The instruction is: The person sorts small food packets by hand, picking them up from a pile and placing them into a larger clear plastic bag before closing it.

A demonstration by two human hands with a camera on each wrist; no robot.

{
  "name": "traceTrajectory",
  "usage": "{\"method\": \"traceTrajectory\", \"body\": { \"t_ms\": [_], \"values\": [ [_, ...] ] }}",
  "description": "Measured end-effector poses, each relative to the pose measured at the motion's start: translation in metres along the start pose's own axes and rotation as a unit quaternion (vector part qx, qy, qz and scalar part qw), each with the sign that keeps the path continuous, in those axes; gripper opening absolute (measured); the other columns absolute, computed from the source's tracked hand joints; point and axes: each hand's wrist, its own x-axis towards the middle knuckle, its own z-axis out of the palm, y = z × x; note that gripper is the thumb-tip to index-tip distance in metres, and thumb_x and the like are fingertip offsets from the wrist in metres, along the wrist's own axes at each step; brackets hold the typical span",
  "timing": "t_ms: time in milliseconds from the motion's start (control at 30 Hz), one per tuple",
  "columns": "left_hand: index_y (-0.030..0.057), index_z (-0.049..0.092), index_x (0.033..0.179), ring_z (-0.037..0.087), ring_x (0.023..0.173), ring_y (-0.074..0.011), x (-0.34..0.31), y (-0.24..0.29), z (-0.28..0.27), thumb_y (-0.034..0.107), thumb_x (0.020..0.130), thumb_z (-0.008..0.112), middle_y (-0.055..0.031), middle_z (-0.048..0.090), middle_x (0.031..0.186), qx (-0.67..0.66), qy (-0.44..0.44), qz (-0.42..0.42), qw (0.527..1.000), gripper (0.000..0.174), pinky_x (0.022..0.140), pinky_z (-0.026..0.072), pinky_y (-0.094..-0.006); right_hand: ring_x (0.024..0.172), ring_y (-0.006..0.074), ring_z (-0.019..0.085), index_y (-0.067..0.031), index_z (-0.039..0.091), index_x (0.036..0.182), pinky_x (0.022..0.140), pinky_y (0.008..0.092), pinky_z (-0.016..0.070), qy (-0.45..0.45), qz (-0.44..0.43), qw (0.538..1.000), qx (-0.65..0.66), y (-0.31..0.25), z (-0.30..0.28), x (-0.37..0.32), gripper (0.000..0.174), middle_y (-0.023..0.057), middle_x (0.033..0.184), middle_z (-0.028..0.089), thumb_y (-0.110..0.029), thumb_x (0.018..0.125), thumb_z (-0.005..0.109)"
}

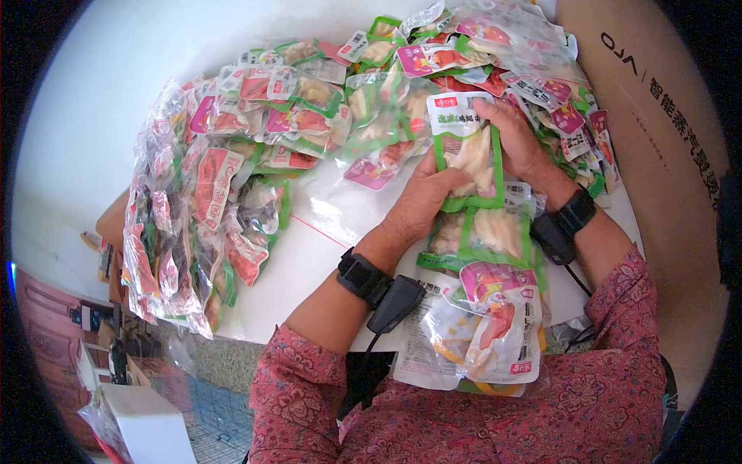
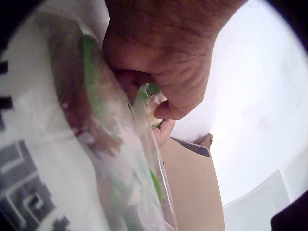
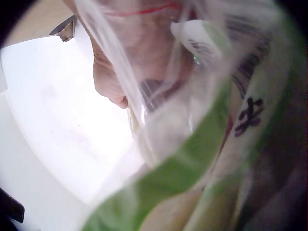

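A green-edged food packet (image 1: 468,158) with a white top and pale pieces inside is held upright between both hands. The left hand (image 1: 421,197) pinches its lower left side, thumb across the front. At its upper right, the right hand (image 1: 516,139) grips the edge with the thumb near the white label. Below lies another green packet (image 1: 495,232), and under that a clear bag (image 1: 464,332) holding a pink and white packet. In the left wrist view the left hand (image 2: 163,57) has curled fingers; in the right wrist view plastic partly covers the right hand (image 3: 149,48).
Bags of mixed packets (image 1: 209,185) stand at the left of the white table (image 1: 309,263), with more packets (image 1: 479,46) heaped at the back and right. A large cardboard box (image 1: 657,155) borders the right side. A white box (image 1: 147,425) stands on the floor at lower left.
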Motion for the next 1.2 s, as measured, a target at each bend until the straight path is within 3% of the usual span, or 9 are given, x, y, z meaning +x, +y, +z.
{"method": "traceTrajectory", "body": {
  "t_ms": [100, 300, 567, 700, 800, 867, 900, 967, 1200],
  "values": [
    [0.0055, 0.039, 0.118, 0.056, 0.090, -0.0193, -0.001, 0.002, 0.001, 0.002, 0.073, 0.044, -0.0086, 0.053, 0.106, 0.005, 0.002, -0.002, 1.000, 0.045, 0.079, 0.0472, -0.0318, 0.093, 0.0174, 0.054, -0.0006, 0.053, 0.102, 0.083, 0.0314, 0.0429, -0.007, -0.009, 1.000, -0.020, 0.011, -0.018, 0.007, 0.030, 0.0108, 0.101, 0.056, -0.024, 0.083, 0.052],
    [0.0058, 0.039, 0.119, 0.056, 0.092, -0.0187, -0.001, 0.002, 0.002, 0.002, 0.073, 0.042, -0.0091, 0.053, 0.107, 0.014, 0.002, -0.003, 1.000, 0.046, 0.080, 0.0467, -0.0310, 0.104, 0.0193, 0.049, 0.0030, 0.048, 0.110, 0.091, 0.0324, 0.0370, 0.022, -0.083, 0.963, -0.257, 0.016, -0.029, 0.007, 0.036, 0.0139, 0.114, 0.049, -0.022, 0.084, 0.050],
    [0.0075, 0.035, 0.122, 0.055, 0.095, -0.0194, -0.002, 0.003, 0.001, 0.000, 0.073, 0.042, -0.0094, 0.051, 0.111, 0.031, -0.011, 0.006, 0.999, 0.051, 0.080, 0.0459, -0.0306, 0.094, 0.0163, 0.053, 0.0008, 0.053, 0.103, 0.084, 0.0279, 0.0408, 0.000, 0.025, 0.999, 0.043, -0.006, 0.009, -0.006, 0.032, 0.0091, 0.100, 0.056, -0.025, 0.086, 0.046],
    [0.0096, 0.032, 0.125, 0.053, 0.097, -0.0195, -0.002, 0.003, 0.001, 0.000, 0.073, 0.043, -0.0094, 0.049, 0.113, 0.026, -0.016, 0.016, 0.999, 0.054, 0.080, 0.0459, -0.0307, 0.091, 0.0159, 0.054, 0.0006, 0.053, 0.102, 0.081, 0.0278, 0.0421, 0.013, 0.013, 0.999, 0.034, 0.001, 0.001, 0.000, 0.031, 0.0084, 0.098, 0.057, -0.025, 0.085, 0.047],
    [0.0100, 0.031, 0.126, 0.053, 0.097, -0.0199, -0.003, 0.005, 0.002, 0.000, 0.073, 0.043, -0.0091, 0.049, 0.114, 0.021, -0.017, 0.011, 1.000, 0.055, 0.080, 0.0458, -0.0307, 0.086, 0.0158, 0.056, -0.0012, 0.054, 0.101, 0.079, 0.0282, 0.0437, 0.031, -0.050, 0.996, -0.072, 0.008, -0.009, 0.004, 0.029, 0.0077, 0.095, 0.058, -0.024, 0.085, 0.048],
    [0.0094, 0.031, 0.126, 0.053, 0.098, -0.0201, -0.004, 0.006, 0.004, 0.001, 0.073, 0.042, -0.0093, 0.048, 0.114, 0.016, -0.011, 0.003, 1.000, 0.055, 0.081, 0.0454, -0.0309, 0.084, 0.0156, 0.057, -0.0023, 0.055, 0.101, 0.077, 0.0289, 0.0448, 0.026, -0.178, 0.932, -0.313, 0.009, -0.011, 0.002, 0.028, 0.0071, 0.093, 0.059, -0.024, 0.084, 0.049],
    [0.0088, 0.031, 0.126, 0.053, 0.099, -0.0203, -0.004, 0.006, 0.005, 0.002, 0.073, 0.042, -0.0096, 0.048, 0.115, 0.012, -0.004, -0.005, 1.000, 0.055, 0.082, 0.0449, -0.0311, 0.084, 0.0156, 0.057, -0.0023, 0.055, 0.101, 0.077, 0.0289, 0.0448, 0.026, -0.178, 0.932, -0.313, 0.005, -0.005, 0.000, 0.028, 0.0071, 0.093, 0.059, -0.024, 0.084, 0.049],
    [0.0079, 0.030, 0.126, 0.052, 0.099, -0.0205, -0.002, 0.005, 0.003, 0.003, 0.073, 0.041, -0.0100, 0.048, 0.115, -0.007, -0.006, -0.004, 1.000, 0.055, 0.083, 0.0443, -0.0315, 0.086, 0.0158, 0.057, -0.0020, 0.054, 0.101, 0.078, 0.0290, 0.0447, 0.022, 0.003, 1.000, 0.003, -0.003, 0.007, -0.005, 0.029, 0.0075, 0.094, 0.059, -0.025, 0.084, 0.049],
    [0.0052, 0.029, 0.126, 0.050, 0.104, -0.0216, 0.000, 0.005, -0.001, 0.004, 0.069, 0.039, -0.0115, 0.046, 0.117, 0.037, -0.018, 0.012, 0.999, 0.058, 0.087, 0.0416, -0.0323, 0.083, 0.0180, 0.059, -0.0025, 0.054, 0.102, 0.074, 0.0316, 0.0472, -0.002, 0.023, 0.999, 0.049, -0.003, 0.006, -0.005, 0.030, 0.0090, 0.095, 0.059, -0.026, 0.084, 0.047]
  ]
}}
